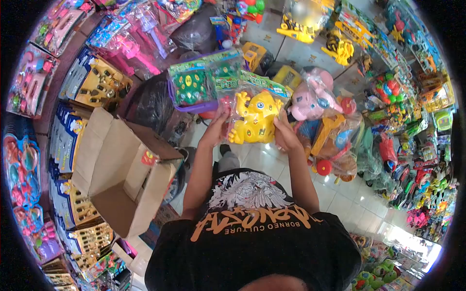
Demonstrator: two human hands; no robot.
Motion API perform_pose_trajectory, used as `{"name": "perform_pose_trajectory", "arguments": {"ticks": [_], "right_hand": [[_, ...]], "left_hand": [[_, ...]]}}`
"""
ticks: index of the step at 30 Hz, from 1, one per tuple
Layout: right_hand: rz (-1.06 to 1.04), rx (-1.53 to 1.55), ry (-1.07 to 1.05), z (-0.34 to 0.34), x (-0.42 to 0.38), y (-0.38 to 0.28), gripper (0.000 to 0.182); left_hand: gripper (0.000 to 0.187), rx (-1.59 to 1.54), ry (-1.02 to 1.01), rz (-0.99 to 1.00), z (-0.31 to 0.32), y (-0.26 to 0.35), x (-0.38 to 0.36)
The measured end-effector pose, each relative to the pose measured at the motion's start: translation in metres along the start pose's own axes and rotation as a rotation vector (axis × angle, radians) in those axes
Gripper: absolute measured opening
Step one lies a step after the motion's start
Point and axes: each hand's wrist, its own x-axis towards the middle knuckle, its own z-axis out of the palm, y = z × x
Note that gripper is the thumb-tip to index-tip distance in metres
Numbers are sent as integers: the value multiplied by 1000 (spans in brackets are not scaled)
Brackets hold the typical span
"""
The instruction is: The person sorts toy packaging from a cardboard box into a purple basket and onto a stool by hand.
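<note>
A yellow frog toy in a clear bag with a green header card [255,116] is held up in front of me. My left hand [216,130] grips the bag's left edge. My right hand [285,136] grips its right edge. Just behind it hangs a second bagged toy, a green and purple frog game [194,87], touching the top of the first bag near my left hand.
An open cardboard box [121,169] stands on the floor at my left. Boxed toys line the left shelves [73,145]. Bagged pink [313,99] and plastic toys [335,140] pile up at right, with more packs hung along the right wall [427,121]. White floor tiles [340,199] lie below.
</note>
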Motion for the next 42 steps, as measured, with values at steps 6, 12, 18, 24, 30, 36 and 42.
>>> {"name": "perform_pose_trajectory", "arguments": {"ticks": [6,12,18,24,30,36,42], "right_hand": [[28,98,-68,22,74,-13,66],[-14,20,-92,58,137,-38,65],[66,42,-195,76,198,-37,61],[-85,-100,-200,74,267,-45,51],[-117,-171,-9,51,338,-75,42],[-153,-293,-7,13,395,-76,36],[-54,-454,-112,-2,428,-56,36]], "left_hand": [[54,204,46,184,-27,78,68],[61,437,-29,237,-44,165,98],[56,476,221,377,-74,196,130],[22,-43,263,458,-113,220,150],[17,-87,282,539,-167,260,175],[29,102,409,507,-200,269,207],[29,13,382,407,-223,251,220]]}}
